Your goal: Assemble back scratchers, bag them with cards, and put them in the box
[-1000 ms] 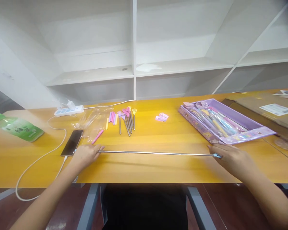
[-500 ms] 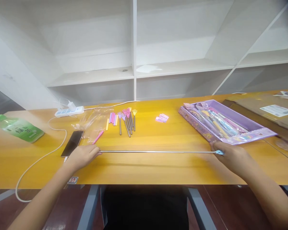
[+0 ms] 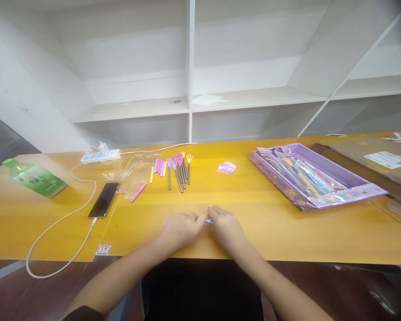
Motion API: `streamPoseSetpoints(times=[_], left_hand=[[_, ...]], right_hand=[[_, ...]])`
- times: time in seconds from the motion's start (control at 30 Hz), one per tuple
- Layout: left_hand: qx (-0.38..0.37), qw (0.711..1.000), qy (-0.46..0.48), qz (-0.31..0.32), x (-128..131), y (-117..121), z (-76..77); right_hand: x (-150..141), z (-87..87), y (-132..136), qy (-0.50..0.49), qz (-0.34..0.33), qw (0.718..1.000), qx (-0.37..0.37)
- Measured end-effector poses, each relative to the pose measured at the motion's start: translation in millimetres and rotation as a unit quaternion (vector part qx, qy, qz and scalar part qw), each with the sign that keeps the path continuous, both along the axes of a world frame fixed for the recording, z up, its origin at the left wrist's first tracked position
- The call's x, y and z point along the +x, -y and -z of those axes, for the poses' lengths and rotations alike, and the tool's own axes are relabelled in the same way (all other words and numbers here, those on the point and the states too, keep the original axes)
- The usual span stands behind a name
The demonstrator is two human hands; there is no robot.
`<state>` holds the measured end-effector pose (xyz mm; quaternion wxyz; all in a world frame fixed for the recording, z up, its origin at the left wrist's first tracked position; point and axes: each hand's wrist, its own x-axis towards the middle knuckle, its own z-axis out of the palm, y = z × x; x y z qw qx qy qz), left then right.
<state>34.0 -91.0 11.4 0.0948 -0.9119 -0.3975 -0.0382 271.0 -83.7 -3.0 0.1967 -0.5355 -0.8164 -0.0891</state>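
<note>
My left hand and my right hand meet low over the table's front edge, both closed. Between them shows a short light-blue and metal bit of a telescopic back scratcher; the hands hide most of it. Beyond my left hand lie several back scratchers with pink, purple and yellow claw heads and metal rods. Next to those are several short coloured tubes and one pink tube apart from them.
A purple display box of wrapped items stands right, before a cardboard box. Pink labels lie mid-table. On the left are a phone on a white cable, clear plastic bags, a green bottle and a power strip.
My hands have come together from far apart. The long metal rod stretched between them is now collapsed to a short piece, mostly hidden in the hands.
</note>
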Motion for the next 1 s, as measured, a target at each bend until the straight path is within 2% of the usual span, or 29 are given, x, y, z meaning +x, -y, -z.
streamPoseSetpoints(times=[0.03, 0.1, 0.23, 0.47, 0.63, 0.77, 1.0], left_hand=[[-0.008, 1.000, -0.001, 0.006, 8.4, 0.7, 0.9], [-0.021, 1.000, -0.015, 0.010, 12.2, 0.4, 2.1], [-0.034, 0.999, -0.036, 0.015, 2.2, -3.8, 5.6], [-0.019, 1.000, -0.014, 0.020, 7.9, -8.0, 10.9], [-0.003, 0.999, 0.007, 0.043, 6.8, -7.4, 10.6], [-0.010, 1.000, 0.016, 0.008, 4.5, -9.9, 1.5], [-0.020, 0.997, 0.000, -0.070, 15.9, -22.8, -31.6]], right_hand=[[-17.1, 5.0, 3.3, 0.008, -0.013, 1.000, -0.006], [-33.2, 13.1, 7.5, 0.014, -0.016, 1.000, -0.013], [-27.5, 18.7, 8.2, 0.015, -0.014, 0.999, -0.027], [-29.3, 5.3, 6.4, 0.018, 0.012, 0.999, -0.032], [-33.5, -0.4, 5.3, 0.033, -0.010, 0.998, -0.045], [-39.5, -9.0, 1.4, 0.037, -0.009, 0.997, -0.065], [-57.8, -31.3, -11.4, 0.065, 0.018, 0.996, -0.066]])
